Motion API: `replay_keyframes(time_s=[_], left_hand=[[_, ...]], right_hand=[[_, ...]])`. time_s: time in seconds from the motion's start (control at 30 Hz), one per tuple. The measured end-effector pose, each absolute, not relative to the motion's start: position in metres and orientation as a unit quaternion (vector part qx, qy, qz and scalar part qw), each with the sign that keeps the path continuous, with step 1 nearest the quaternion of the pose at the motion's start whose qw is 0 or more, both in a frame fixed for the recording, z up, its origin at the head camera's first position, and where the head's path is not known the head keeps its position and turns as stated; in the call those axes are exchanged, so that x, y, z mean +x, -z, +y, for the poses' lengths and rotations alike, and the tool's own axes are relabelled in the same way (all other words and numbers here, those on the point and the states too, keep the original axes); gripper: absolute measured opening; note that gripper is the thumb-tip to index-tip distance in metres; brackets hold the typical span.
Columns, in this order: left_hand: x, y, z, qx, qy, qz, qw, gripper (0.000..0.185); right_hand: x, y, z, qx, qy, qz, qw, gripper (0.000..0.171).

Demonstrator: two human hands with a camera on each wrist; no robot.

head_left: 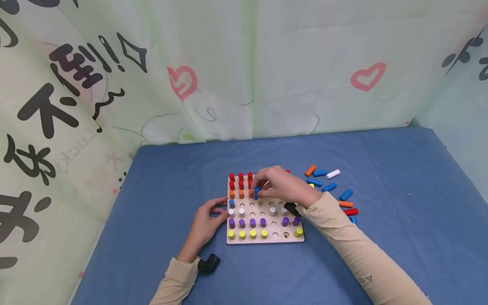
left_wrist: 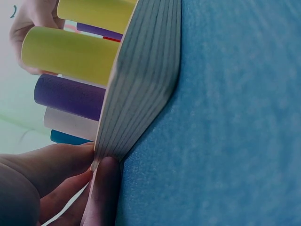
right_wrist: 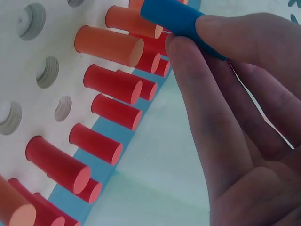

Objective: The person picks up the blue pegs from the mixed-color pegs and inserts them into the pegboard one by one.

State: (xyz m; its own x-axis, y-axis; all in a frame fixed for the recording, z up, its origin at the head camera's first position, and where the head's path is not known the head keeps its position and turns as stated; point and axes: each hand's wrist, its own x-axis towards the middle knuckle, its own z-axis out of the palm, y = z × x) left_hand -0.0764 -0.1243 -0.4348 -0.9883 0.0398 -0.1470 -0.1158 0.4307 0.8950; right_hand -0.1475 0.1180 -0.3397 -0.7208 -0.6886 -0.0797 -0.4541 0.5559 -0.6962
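My right hand (head_left: 281, 185) pinches a blue peg (right_wrist: 171, 21) between thumb and fingertips, holding it above the wooden pegboard (head_left: 267, 241). In the right wrist view, the peg is tilted over orange pegs (right_wrist: 109, 45) and red pegs (right_wrist: 113, 84) that stand in their holes. At the board's left edge, my left hand (head_left: 205, 222) grips the side, thumb and finger on its rim in the left wrist view. Near those fingers stand one blue peg (head_left: 231, 204) and two white pegs. Rows of purple pegs (head_left: 252, 222) and yellow pegs (head_left: 253, 234) run along the near side.
Right of the board lie several loose pegs: blue pegs (head_left: 346, 195), orange ones, a white peg (head_left: 333, 174) and a red peg (head_left: 351, 212). Blue cloth (head_left: 171, 178) covers the table. A printed curtain (head_left: 228, 84) hangs behind it. My right forearm (head_left: 354, 241) crosses the board's right side.
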Motion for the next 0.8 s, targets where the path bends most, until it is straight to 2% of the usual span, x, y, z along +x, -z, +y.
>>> replay_keyframes(time_s=[0.43, 0.8], left_hand=[[-0.077, 0.432, -0.123, -0.025, -0.535, 0.841, 0.077, 0.041], [-0.077, 0.433, -0.124, -0.02, -0.544, 0.835, 0.074, 0.04]], right_hand=[[-0.15, 0.345, 0.104, -0.364, 0.317, 0.86, 0.168, 0.018], [-0.152, 0.35, 0.094, -0.367, 0.314, 0.855, 0.191, 0.017]])
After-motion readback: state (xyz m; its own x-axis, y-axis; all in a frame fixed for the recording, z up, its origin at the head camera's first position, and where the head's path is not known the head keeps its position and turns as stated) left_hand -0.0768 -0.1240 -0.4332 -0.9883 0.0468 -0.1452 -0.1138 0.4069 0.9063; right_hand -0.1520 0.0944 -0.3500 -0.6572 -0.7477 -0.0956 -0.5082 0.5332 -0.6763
